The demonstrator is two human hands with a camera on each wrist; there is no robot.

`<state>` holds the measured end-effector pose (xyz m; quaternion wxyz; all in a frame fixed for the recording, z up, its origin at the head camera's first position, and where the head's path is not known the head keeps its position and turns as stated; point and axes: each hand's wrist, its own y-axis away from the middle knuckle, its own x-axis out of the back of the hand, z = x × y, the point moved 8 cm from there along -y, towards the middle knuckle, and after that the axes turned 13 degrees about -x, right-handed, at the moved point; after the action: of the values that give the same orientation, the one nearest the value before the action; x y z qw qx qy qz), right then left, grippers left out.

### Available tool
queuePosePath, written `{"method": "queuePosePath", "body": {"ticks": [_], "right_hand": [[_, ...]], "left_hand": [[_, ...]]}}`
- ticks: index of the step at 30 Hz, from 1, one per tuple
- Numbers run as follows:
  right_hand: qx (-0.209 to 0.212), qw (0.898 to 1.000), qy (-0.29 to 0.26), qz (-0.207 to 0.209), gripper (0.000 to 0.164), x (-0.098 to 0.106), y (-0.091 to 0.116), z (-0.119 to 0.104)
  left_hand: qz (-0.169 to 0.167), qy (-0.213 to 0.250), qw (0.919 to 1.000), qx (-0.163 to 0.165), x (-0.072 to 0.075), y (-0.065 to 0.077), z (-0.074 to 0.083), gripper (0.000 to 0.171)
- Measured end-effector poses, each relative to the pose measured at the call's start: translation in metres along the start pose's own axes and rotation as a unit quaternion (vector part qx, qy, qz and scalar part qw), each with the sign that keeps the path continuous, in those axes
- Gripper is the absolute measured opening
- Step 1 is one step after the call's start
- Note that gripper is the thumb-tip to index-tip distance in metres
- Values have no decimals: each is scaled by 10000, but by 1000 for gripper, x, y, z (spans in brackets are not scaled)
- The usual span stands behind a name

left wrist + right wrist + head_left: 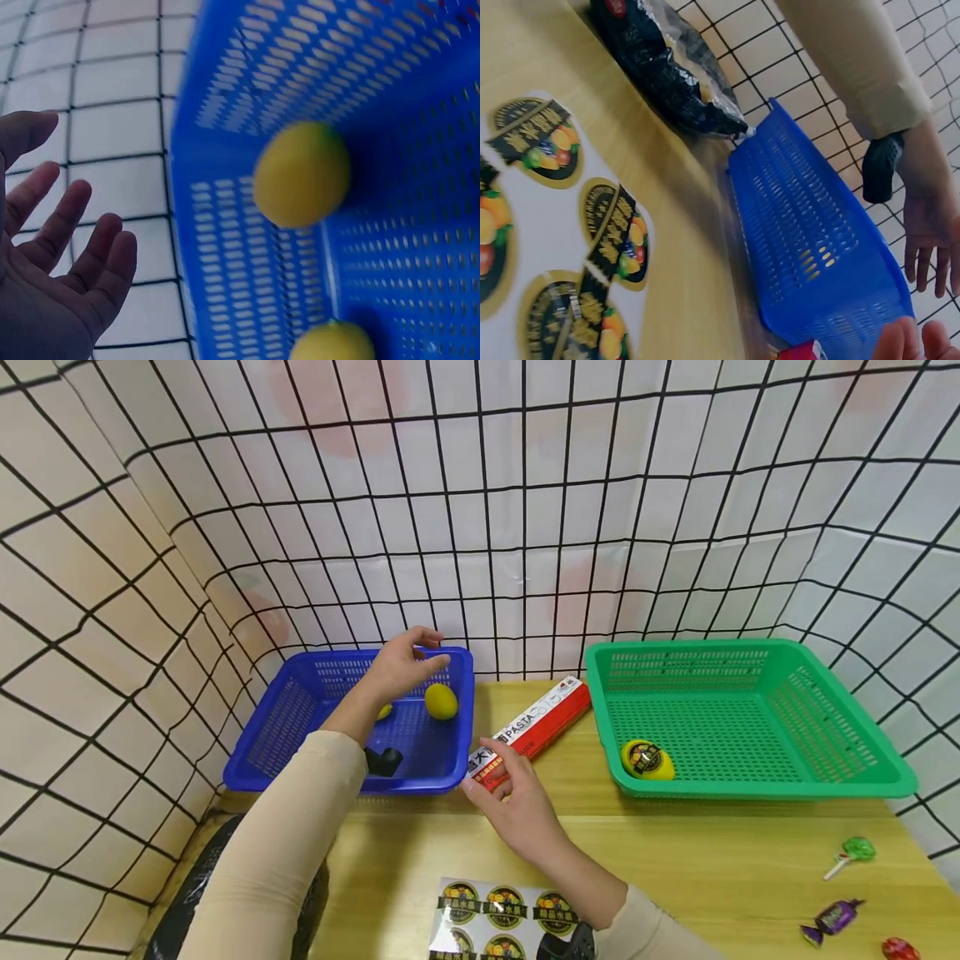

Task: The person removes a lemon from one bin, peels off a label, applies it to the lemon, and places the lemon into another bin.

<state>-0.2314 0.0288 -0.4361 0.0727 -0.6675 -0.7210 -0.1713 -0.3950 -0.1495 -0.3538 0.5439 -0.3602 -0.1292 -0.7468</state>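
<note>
My left hand (405, 664) hovers over the blue basket (468, 727), fingers loosely spread, holding nothing. Inside the basket lies a yellow fruit (441, 702), with a second yellow fruit (332, 345) that the left arm partly covers in the head view. My right hand (521, 802) has its thumb and fingers apart beside the near end of a red and white pasta box (551, 718), overlapping it in the head view. The box lies slantwise between the baskets. In the green basket (847, 727), a yellow fruit bearing a black round sticker (647, 760) sits in the near left corner.
A sheet of round fruit stickers (480, 893) lies at the front of the table. Black packaging (202, 877) stands at the left. A green lollipop (855, 850), a purple candy (836, 917) and a red candy (900, 948) lie at the right. Gridded cloth walls surround the table.
</note>
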Motion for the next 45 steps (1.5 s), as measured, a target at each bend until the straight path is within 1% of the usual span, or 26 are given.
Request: {"method": "queuePosePath", "body": {"ticks": [4,7,10,14,17,19,21,24,26,29,31,33,36,38,40,45], "right_hand": [[6,9995,290,-136,65,-11,-12,-3],[24,9990,418,-160,68,-16,-19,-2],[54,9987,482,-173,68,-21,-24,0],[28,9976,621,-308,66,-31,-29,3],[-17,9966,717,-411,65,-36,-31,4],[-56,9965,690,-473,66,-38,-32,5],[-100,9963,685,-518,67,-38,-33,5],[-195,9957,665,-609,70,-38,-33,5],[-274,9953,671,-647,72,-38,-33,6],[-346,9950,621,-695,72,-37,-33,8],[-385,9950,578,-719,72,-36,-32,8],[-387,9950,552,-743,71,-36,-32,9],[-390,9948,559,-761,71,-36,-33,9],[-381,9945,590,-782,72,-36,-33,9],[-375,9943,594,-806,72,-36,-33,9],[-339,9943,560,-845,74,-37,-35,8]], "left_hand": [[88,66,9993,351,1,-8,-11,56],[70,64,9990,426,-2,-16,-13,57],[-191,-55,9992,354,-10,-23,-15,58],[-680,-281,9969,262,-22,-27,-23,61],[-930,-480,9942,238,-30,-28,-33,62],[-1084,-661,9917,208,-34,-28,-40,60],[-1218,-874,9885,190,-36,-27,-46,58],[-1442,-1106,9830,246,-39,-24,-53,57],[-1567,-1121,9806,366,-40,-21,-57,57],[-1774,-1091,9770,454,-45,-17,-61,60],[-1874,-1124,9747,459,-48,-16,-63,62],[-1969,-1225,9720,381,-52,-17,-66,65],[-2077,-1261,9696,285,-60,-18,-70,69],[-2107,-1229,9695,241,-64,-18,-73,71],[-2090,-1185,9704,238,-66,-17,-74,72],[-2004,-1256,9713,258,-68,-16,-75,70]]}}
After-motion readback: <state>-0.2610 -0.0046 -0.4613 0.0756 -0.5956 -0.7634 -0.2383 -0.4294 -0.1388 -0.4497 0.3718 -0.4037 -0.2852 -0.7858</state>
